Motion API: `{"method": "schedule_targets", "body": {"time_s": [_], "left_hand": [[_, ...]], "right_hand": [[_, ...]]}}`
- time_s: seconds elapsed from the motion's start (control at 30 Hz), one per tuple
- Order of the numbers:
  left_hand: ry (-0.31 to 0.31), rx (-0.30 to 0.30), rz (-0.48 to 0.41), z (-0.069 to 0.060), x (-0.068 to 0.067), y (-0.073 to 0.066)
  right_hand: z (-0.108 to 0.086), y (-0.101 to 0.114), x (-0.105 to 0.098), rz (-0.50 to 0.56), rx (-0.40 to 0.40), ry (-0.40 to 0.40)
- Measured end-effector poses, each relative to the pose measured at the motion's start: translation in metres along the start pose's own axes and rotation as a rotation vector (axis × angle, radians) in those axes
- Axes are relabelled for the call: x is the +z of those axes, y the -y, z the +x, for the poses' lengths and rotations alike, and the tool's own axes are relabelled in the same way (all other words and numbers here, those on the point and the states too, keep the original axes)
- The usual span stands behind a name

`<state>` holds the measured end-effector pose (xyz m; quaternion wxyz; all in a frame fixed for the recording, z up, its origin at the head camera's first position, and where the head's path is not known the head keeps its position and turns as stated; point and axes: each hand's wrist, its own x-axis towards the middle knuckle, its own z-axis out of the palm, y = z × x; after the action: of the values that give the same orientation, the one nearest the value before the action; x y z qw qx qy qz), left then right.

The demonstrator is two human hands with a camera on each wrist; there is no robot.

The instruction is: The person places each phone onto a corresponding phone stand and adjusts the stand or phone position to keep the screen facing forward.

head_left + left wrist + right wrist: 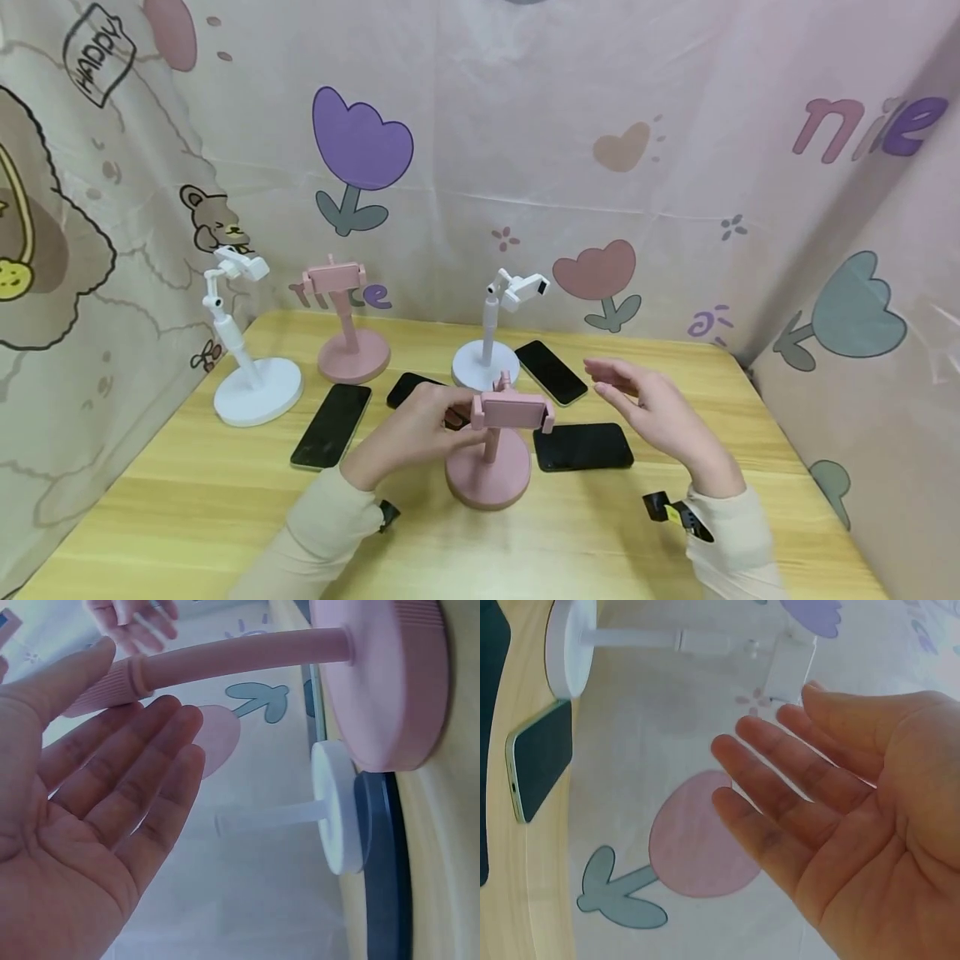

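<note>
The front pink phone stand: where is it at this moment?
In the head view, the front pink phone stand is slightly right of the picture's middle, between the left hand and a black phone.

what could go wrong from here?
1. The left hand holds the front pink stand high up; a sideways push might tip it.
2. A black phone lies just right of that stand; sliding that way could bump it.
3. The left sleeve looks close to another phone; pulling back might drag it.
</note>
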<state>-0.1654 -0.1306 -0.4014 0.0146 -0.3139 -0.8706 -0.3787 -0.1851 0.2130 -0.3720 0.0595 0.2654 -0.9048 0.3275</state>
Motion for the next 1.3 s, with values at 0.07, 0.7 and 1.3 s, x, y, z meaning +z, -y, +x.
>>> {"method": "schedule_targets", "body": {"time_s": [0.07, 0.7, 1.3], "left_hand": [[-0.010, 0.015, 0.010, 0.000, -0.003, -0.002], [0.137, -0.019, 0.030, -0.007, -0.013, -0.007], [0.151, 0.134, 0.397, 0.021, 0.089, -0.054]], "right_hand": [[-0.001, -0.003, -0.003, -0.013, 0.014, 0.018], [-0.008, -0.023, 0.006, -0.061, 0.208, 0.314], [-0.041, -0.043, 0.019, 0.035, 0.319, 0.397]]}}
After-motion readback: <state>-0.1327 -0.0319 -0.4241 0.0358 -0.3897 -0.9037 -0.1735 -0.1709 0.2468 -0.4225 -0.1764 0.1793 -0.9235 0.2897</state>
